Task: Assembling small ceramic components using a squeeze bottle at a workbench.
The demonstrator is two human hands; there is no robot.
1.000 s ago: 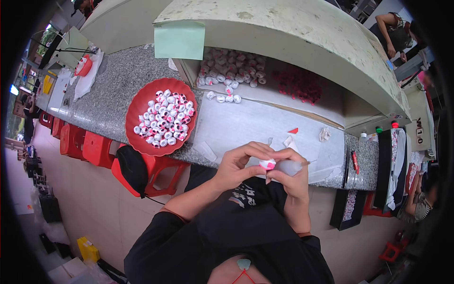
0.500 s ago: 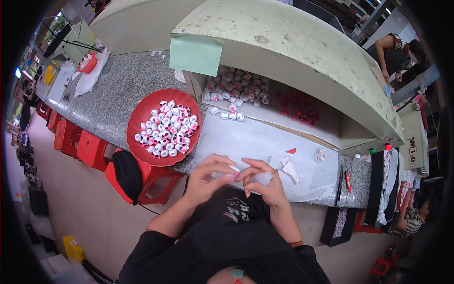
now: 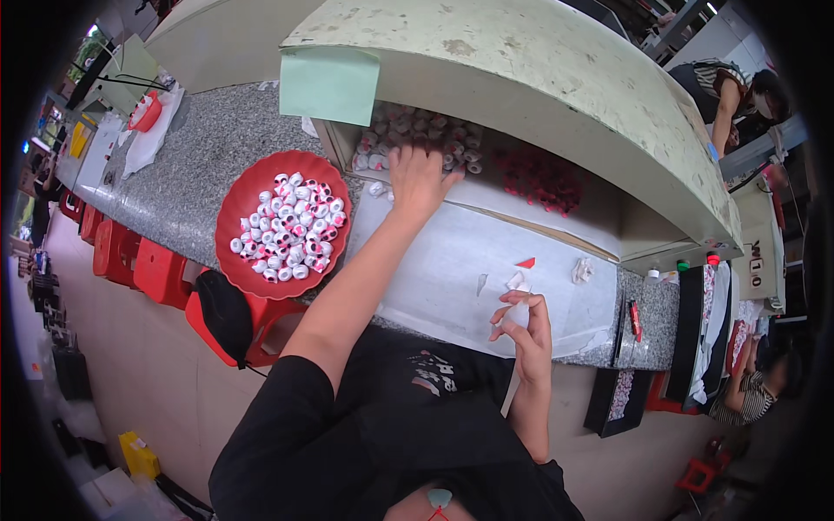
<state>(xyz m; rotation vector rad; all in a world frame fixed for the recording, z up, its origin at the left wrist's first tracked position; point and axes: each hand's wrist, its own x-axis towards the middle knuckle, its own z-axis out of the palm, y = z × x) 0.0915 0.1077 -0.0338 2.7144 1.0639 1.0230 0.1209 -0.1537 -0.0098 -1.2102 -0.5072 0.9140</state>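
My left hand reaches into the low shelf, with fingers over a pile of small white round pieces and thumb stretched aside. The fingertips are partly lost among the pieces; I see nothing held. My right hand is raised over the near edge of the white sheet, its fingers curled round a white wad that looks like tissue or cloth. Just beyond it lies a crumpled white scrap. To the left, a red scalloped bowl holds many white pieces with pink and black marks.
Pink-red small pieces lie in the shelf's right part. A red scrap, a crumpled tissue and a red marker-like tube lie on the worktop. Red stools line the left side. Two people work at right.
My left hand has left the right one and moved up into the shelf over the white pieces. My right hand has shifted slightly right with the white wad. The view has shifted slightly.
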